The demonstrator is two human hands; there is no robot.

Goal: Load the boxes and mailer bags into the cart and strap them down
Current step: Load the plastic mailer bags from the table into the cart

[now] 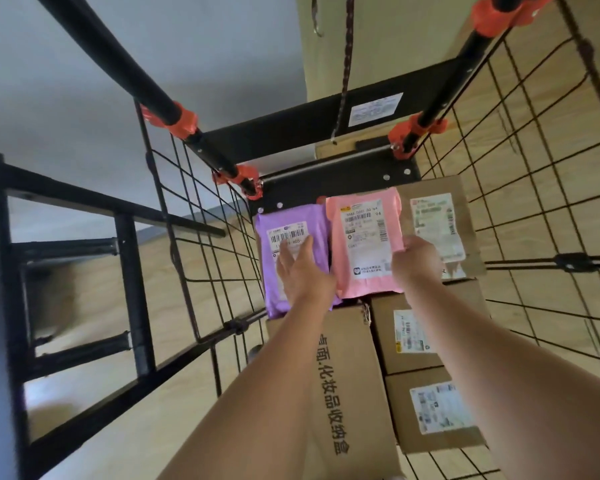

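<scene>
Fingers flat, spread on purple mailer; your right hand pinches pink mailer's edge. Slick bags may slide off boxes unstrapped.

The left hand lies flat over the near half of the purple plastic mailer bag, hiding the lower part of its white barcode label, while the right hand covers the right edge of the pink plastic mailer bag, so how its fingers grip there cannot be told. Both bags hide the tops of whatever brown cardboard boxes lie under them near the far edge of the black wire-mesh cart. The long brown cardboard box with black printed characters is cut off by the bottom picture edge and partly hidden under the left forearm, and the shipping labels on the boxes along the cart's right side are too blurred to read.
</scene>
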